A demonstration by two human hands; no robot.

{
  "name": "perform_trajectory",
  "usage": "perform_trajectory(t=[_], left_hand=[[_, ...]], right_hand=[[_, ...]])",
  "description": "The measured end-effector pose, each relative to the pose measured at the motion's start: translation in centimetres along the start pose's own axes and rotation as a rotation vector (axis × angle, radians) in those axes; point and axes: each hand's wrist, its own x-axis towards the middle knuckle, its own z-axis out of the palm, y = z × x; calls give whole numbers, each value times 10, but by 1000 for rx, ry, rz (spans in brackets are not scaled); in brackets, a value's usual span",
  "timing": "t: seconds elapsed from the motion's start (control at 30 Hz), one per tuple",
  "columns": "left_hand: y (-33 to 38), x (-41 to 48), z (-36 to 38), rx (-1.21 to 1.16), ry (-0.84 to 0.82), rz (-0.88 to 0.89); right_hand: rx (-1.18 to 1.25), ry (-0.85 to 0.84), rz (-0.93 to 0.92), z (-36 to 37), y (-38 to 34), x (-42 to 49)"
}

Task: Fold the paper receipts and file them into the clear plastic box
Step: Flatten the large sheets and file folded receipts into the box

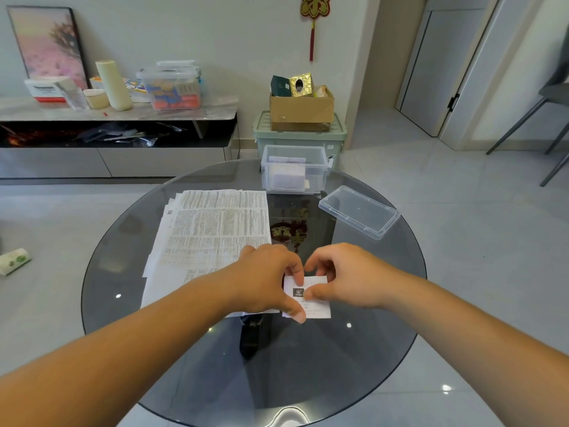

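Observation:
A small folded white receipt (314, 300) with a dark logo lies on the round glass table (191, 349) near its middle. My left hand (268, 278) pinches its left edge between finger and thumb. My right hand (345, 275) pinches its right side, thumb on top. A stack of large printed paper sheets (212, 229) lies to the left, partly under my left wrist. The clear plastic box (294, 169) stands open at the table's far edge with folded papers inside. Its clear lid (358, 211) lies to the right of it.
Behind the table stands a green storage bin (300, 137) with a cardboard box (301, 109) on top. A low cabinet (117, 118) with containers runs along the left wall. A chair (551, 118) is at the far right. A paper roll (14, 261) lies on the floor.

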Motion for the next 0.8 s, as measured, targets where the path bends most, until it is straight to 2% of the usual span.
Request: perform_trajectory(t=[0.27, 0.57, 0.67, 0.8], left_hand=[[3, -3, -1, 21, 4, 34], [-1, -10, -1, -106, 23, 37], [-2, -10, -3, -263, 129, 15], [-1, -6, -9, -437, 381, 32]], right_hand=[[-7, -7, 16, 1, -8, 0], [380, -28, 68, -2, -5, -8], [471, 31, 86, -3, -4, -10], [501, 265, 7, -7, -3, -9]])
